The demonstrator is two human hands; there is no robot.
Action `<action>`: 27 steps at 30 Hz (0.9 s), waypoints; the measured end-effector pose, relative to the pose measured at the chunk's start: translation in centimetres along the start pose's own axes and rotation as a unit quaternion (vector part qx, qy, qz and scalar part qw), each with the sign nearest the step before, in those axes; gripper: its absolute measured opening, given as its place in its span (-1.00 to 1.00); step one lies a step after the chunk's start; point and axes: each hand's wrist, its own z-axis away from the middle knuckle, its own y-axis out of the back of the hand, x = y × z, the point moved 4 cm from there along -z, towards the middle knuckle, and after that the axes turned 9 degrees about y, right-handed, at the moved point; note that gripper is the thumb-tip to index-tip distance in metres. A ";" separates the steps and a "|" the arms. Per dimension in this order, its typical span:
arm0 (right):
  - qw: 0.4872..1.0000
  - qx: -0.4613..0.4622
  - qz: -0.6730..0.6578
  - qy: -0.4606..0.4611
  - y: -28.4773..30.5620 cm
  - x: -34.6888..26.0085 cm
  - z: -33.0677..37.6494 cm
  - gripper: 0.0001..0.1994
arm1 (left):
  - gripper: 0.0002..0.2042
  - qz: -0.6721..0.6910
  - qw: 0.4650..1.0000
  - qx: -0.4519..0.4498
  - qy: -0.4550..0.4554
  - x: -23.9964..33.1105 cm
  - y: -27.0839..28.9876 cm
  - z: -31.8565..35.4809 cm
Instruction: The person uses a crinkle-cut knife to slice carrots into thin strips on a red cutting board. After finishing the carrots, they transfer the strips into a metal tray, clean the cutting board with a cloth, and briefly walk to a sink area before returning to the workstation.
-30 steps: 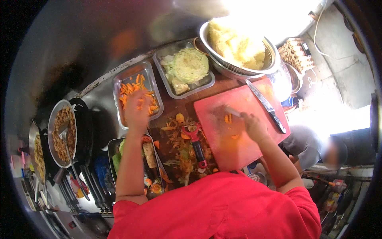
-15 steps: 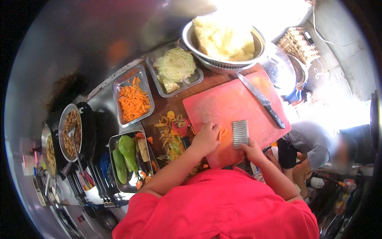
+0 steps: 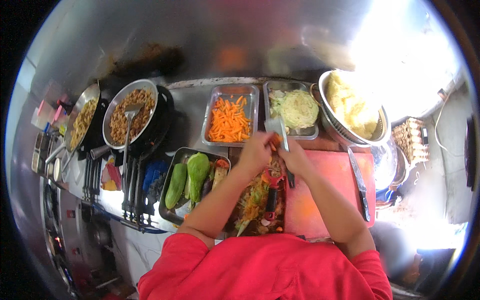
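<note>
My right hand [image 3: 296, 159] grips a crinkle cutter [image 3: 274, 124] by its dark handle, its metal blade tilted up above the board's far left corner. Close beside the blade, my left hand [image 3: 254, 154] is closed on orange carrot pieces [image 3: 275, 142]. Both hands are just in front of a metal tray of carrot sticks [image 3: 230, 119] and a tray with a cut cabbage [image 3: 298, 111]. The red cutting board [image 3: 325, 195] lies below my right forearm. A red and black peeler [image 3: 271, 197] rests among vegetable peelings [image 3: 252, 205].
A large knife [image 3: 359, 182] lies along the board's right side. Behind it stands a colander of pale yellow food [image 3: 352, 107]. At left are a tray of green vegetables [image 3: 198, 172], a pan of brown food [image 3: 131, 117] with a spatula [image 3: 131, 112], and another pan [image 3: 82, 125].
My hands have lifted off the board and moved left and away toward the trays, carrying the crinkle cutter and carrot pieces. The view has turned left.
</note>
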 end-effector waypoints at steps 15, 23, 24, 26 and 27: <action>0.961 0.116 -0.132 -0.212 7.7 7.6 13.5 -0.86 | -0.50 -0.123 0.852 0.403 0.311 -10.6 19.9 29.1; 0.962 0.041 -0.199 -0.184 6.6 6.7 14.6 -0.80 | -0.57 0.431 0.652 0.268 0.563 -9.1 11.8 29.7; 0.970 0.025 -0.172 -0.172 6.0 5.5 13.7 -0.77 | -0.58 0.400 0.669 0.263 0.568 -9.9 11.5 29.5; 0.994 0.027 -0.049 -0.094 6.2 4.5 12.9 -0.70 | -0.48 0.429 0.669 0.258 0.549 -11.0 11.7 29.5; 0.998 0.044 0.047 -0.027 6.3 4.2 12.5 -0.65 | -0.46 0.434 0.664 0.245 0.557 -11.3 12.0 29.6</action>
